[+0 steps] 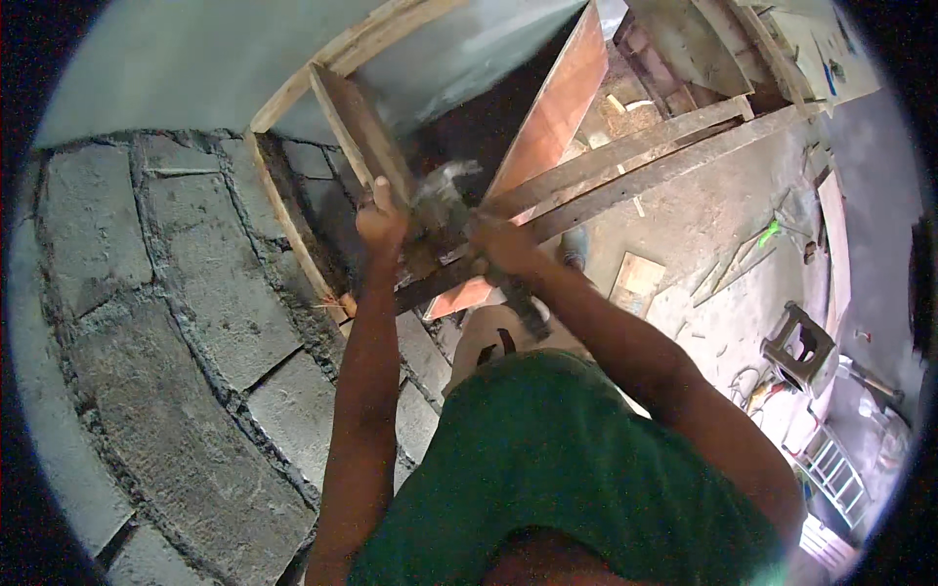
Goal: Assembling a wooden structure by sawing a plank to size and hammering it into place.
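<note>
A green shirt (557, 459) lies nearest, and beyond it the left hand (381, 221) grips the end of a board (371, 122) within the wooden frame (290, 227), seemingly to steady it, while the right hand (500, 244) clasps a hammer (446, 199) by its handle, presumably leaving the blurred head free to swing.

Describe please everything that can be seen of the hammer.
The hammer is gripped in the person's right hand. Its head is grey and looks like metal, but it is blurred, so its exact shape cannot be told. A dark handle end shows below the fist. In the picture it lies aslant, head toward upper left, handle end toward lower right, by the wooden frame. Whether the head touches wood cannot be told.
</note>
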Tool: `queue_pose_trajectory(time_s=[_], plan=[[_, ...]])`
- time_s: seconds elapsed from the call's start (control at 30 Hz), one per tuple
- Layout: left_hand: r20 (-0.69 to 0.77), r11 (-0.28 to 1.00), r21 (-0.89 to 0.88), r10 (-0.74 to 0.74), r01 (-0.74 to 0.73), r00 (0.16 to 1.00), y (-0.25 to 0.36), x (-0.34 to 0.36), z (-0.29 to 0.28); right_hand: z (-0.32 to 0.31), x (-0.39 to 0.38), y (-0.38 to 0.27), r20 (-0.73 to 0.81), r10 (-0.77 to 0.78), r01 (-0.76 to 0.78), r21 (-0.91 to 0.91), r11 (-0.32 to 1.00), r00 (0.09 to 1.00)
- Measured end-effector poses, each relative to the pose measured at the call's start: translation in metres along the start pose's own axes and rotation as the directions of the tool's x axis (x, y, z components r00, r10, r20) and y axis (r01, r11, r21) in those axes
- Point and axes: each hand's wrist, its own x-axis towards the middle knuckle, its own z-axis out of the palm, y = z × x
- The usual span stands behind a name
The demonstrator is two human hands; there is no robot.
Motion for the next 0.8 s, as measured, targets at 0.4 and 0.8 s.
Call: queue_pose_trajectory(time_s=[0.4, 0.8], plan=[[0.442, 0.494, -0.756, -0.096, 0.428, 0.892, 0.049, -0.061, -0.055, -0.026, 0.009, -0.016, 0.245, 0.323, -0.371, 0.187, 0.91, 0.914], [0.076, 0.514, -0.849, -0.118, 0.127, 0.99, -0.003, -0.059, -0.05, -0.179, 0.04, -0.047, 0.699, 0.56, -0.793, 0.598, -0.117, 0.445]])
